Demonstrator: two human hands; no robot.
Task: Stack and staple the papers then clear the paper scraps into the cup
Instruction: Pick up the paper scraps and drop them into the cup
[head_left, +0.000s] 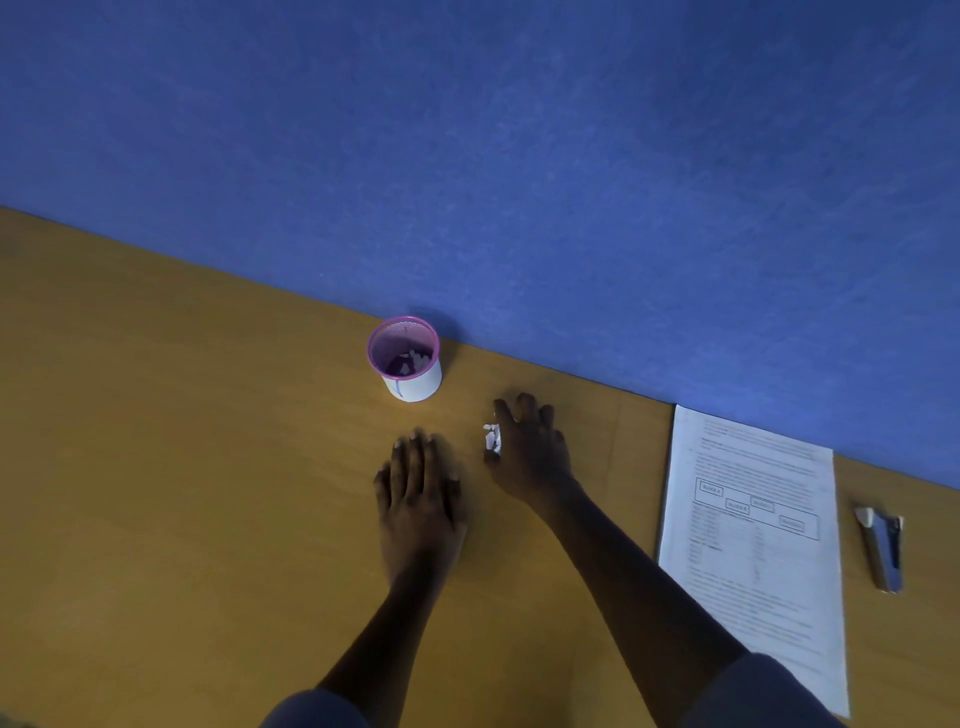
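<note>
A pink mesh cup (410, 364) with a white band stands near the blue wall, and several white scraps lie inside it. My right hand (530, 441) hovers to the cup's right, pinching a small crumpled white paper scrap (492, 437) between thumb and fingers. My left hand (418, 488) lies flat on the wooden table (156, 467), palm down, fingers spread, holding nothing. The stack of printed papers (753, 540) lies to the right. A stapler (883, 553) rests beyond the papers at the far right.
The blue wall (519, 156) runs along the table's far edge, right behind the cup. Bare wooden surface stretches to the left of the cup and of my left hand.
</note>
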